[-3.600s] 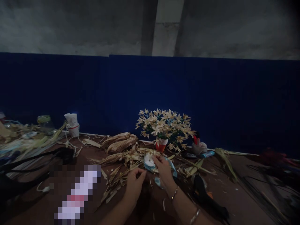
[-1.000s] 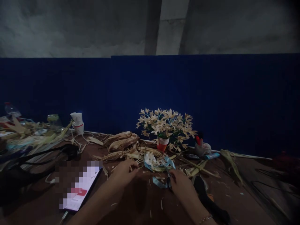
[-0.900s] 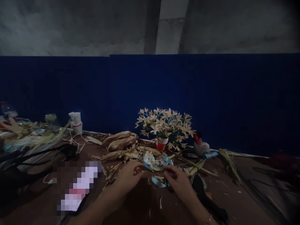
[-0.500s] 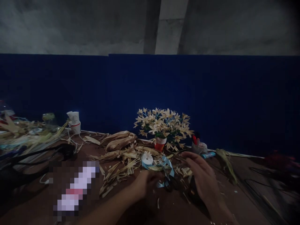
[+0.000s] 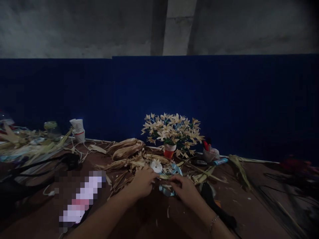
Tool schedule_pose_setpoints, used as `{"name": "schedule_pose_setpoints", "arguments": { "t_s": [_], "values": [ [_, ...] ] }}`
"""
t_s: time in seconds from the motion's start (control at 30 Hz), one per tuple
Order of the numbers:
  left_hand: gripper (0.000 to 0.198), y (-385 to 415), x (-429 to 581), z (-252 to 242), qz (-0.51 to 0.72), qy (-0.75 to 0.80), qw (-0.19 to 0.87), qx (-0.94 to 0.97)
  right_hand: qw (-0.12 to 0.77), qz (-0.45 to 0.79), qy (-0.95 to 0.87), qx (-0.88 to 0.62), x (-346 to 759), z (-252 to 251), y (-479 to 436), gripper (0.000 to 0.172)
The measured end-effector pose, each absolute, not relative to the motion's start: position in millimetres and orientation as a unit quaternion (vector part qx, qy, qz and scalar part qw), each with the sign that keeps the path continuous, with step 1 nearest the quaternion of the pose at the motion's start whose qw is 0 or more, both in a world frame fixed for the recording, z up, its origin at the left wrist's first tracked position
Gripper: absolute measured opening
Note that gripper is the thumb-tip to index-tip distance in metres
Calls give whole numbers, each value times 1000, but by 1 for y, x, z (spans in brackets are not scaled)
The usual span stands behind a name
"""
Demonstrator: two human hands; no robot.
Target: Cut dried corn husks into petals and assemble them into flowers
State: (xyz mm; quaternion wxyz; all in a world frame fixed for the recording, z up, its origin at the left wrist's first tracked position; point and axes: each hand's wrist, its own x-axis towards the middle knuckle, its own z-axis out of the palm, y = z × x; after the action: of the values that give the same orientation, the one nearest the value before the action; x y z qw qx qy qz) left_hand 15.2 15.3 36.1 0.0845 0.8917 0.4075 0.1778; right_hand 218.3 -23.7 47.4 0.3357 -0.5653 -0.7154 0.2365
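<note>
My left hand [image 5: 144,181] is closed beside a white roll [image 5: 156,166] wound with light blue ribbon. Facing it, my right hand [image 5: 183,188] has its thumb and fingers drawn together in a pinch. A thin pale strip seems to run between the two sets of fingertips, too small and dim to name. Loops of light blue ribbon [image 5: 166,190] lie below and behind my fingers. Just beyond stands a red and white pot [image 5: 169,151] holding a bunch of pale, star-shaped flowers [image 5: 174,131]. Dried corn husks [image 5: 128,149] are heaped behind my left hand.
A dark-handled tool [image 5: 208,196] lies right of my right hand. Farther right are a cup with red-handled things [image 5: 210,153], a light blue tube [image 5: 220,161] and black cords. On the left lie a blurred-out device [image 5: 82,200], a white cup [image 5: 79,132] and more husks.
My right hand has come left and down, from above the husk scraps to near my left hand. My left hand has moved slightly up and left. The dark tool's right side is now uncovered.
</note>
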Motion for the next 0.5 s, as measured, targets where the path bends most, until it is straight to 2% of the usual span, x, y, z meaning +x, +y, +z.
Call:
{"name": "schedule_pose_setpoints", "arguments": {
  "t_s": [0.13,0.27,0.37,0.5],
  "values": [
    [40,12,19,36,96,421,-23,902,325,223,-723,-567,219,40,-22,22],
    [45,17,19,33,81,443,-1,893,326,223,-720,-570,219,33,-21,21],
    [44,23,18,42,150,455,66,875,336,224,-711,-576,219,30,-21,21],
    [42,37,28,62,350,440,143,815,339,245,-696,-584,219,27,-22,21]
  ]
}}
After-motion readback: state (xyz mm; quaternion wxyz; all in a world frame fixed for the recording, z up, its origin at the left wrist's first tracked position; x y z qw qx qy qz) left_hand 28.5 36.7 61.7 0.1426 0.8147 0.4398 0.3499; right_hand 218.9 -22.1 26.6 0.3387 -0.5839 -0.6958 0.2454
